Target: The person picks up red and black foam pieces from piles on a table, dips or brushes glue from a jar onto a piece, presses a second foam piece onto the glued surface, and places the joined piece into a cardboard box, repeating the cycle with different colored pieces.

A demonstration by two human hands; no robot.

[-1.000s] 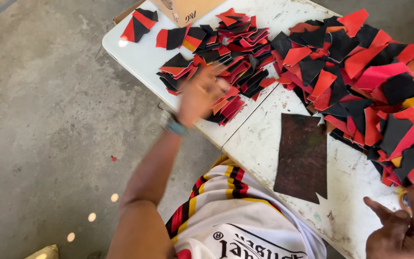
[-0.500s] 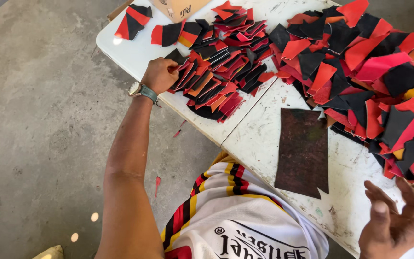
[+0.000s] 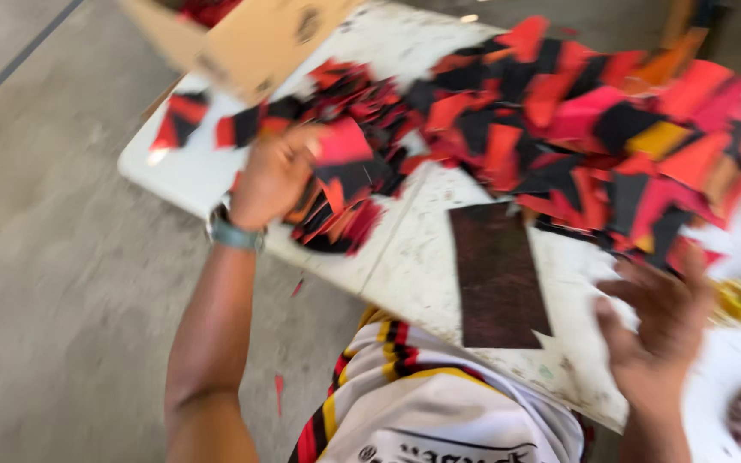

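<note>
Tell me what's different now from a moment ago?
The left hand closed on a red piece from the heap of red and black pieces and lifted it. The right hand went from the table's edge to above the white table, fingers spread, empty. The dark brown sheet stayed put.

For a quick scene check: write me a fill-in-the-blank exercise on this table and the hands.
1. The left hand grips a ____ piece from the pile.
2. The dark brown sheet lies flat on the ____ table.
3. A watch sits on the ____ wrist.
4. The right hand is open and holds ____.

Missing words: red; white; left; nothing
</note>
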